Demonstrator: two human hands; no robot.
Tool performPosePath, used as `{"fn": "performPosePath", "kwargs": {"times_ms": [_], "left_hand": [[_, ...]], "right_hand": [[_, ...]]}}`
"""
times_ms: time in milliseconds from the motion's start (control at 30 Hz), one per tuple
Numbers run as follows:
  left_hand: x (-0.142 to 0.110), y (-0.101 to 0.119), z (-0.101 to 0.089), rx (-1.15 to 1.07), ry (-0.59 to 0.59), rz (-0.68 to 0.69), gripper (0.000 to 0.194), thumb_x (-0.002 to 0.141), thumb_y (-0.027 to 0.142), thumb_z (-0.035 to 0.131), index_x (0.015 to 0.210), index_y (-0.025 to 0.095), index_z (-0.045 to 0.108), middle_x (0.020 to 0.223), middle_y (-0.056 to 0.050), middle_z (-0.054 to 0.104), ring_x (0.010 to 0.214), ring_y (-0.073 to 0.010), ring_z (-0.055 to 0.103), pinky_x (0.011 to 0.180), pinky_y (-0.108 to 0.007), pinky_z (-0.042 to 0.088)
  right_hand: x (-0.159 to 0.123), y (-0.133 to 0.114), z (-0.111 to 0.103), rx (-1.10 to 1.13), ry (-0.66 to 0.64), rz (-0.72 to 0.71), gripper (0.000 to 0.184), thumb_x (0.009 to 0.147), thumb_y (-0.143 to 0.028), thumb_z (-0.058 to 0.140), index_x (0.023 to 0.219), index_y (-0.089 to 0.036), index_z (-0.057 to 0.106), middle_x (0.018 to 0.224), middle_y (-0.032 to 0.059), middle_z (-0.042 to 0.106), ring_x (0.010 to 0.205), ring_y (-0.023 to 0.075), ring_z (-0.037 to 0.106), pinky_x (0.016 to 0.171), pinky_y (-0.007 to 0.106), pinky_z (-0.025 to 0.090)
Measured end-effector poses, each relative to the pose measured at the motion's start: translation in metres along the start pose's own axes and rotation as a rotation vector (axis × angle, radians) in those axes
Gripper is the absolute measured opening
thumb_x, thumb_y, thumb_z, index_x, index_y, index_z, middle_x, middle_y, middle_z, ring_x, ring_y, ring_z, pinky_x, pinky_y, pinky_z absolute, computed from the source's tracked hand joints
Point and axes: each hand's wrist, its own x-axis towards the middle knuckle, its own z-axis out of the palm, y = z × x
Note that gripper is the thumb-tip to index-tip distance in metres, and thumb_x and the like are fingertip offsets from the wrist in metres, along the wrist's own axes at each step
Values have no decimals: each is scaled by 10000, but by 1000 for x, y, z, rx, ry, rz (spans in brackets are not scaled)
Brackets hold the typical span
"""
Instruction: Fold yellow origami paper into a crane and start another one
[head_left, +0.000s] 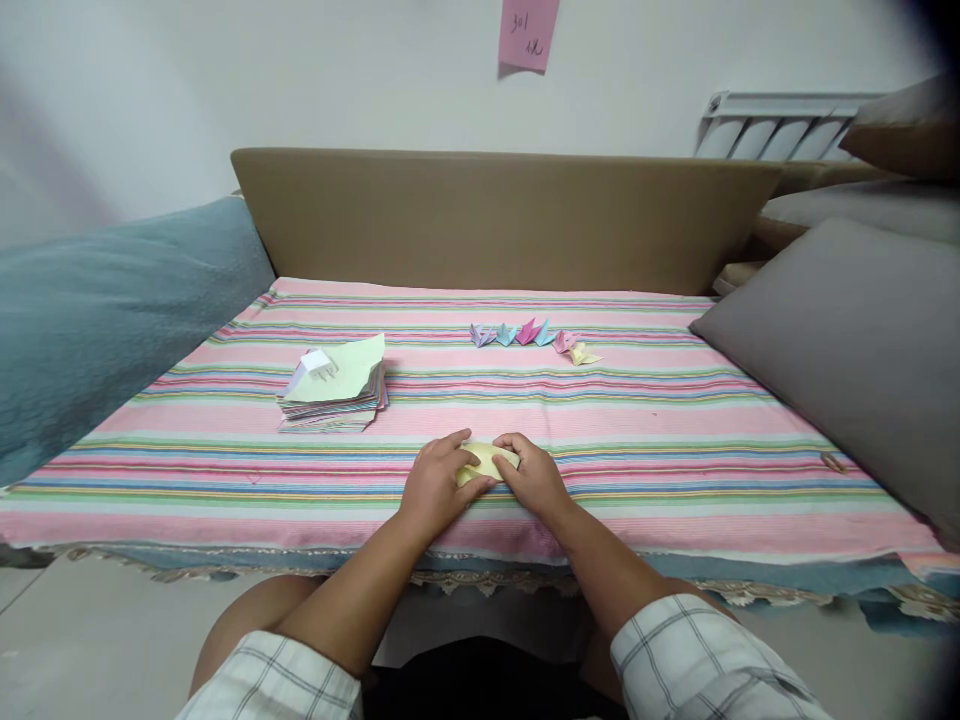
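A small piece of pale yellow folded paper [486, 461] lies on the striped cloth between my two hands. My left hand [441, 478] holds its left end, with the thumb along the near edge and the fingers curled over it. At the right end, my right hand [535, 474] pinches the paper between thumb and fingers. The fingers hide part of the folds. Farther back stands a row of several small folded paper birds [529, 331] in purple, blue, pink and yellow. Left of my hands sits a stack of coloured paper sheets [334, 385], a light green one on top.
A small white pronged plug [319, 363] rests on the paper stack. The striped cloth [622, 480] covers the seat, with a brown backrest [495, 220] behind it. A blue cushion [127, 310] is at left, a grey pillow [847, 360] at right. A pink note [527, 35] hangs on the wall.
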Motion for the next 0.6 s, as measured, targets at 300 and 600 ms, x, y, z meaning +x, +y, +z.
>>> {"fn": "performPosePath", "kwargs": {"times_ms": [300,600], "left_hand": [[-2,-12,-4,-119,-87,-61,139,763,345,639,768,214,685,1147,-62,626,1008,-197,599,870,-330,477],[0,-24,-13,-151,-221,-2,105,747,338,666,773,264,735,1086,-38,651,1006,-189,600,869,-302,466]], "right_hand": [[1,1,-2,3,-24,-69,252,842,-270,439,995,-210,630,1011,45,673,949,187,608,832,325,459],[1,0,-3,-23,-21,-96,254,824,-249,476,1005,-198,648,1004,61,663,955,196,598,844,337,453]]}}
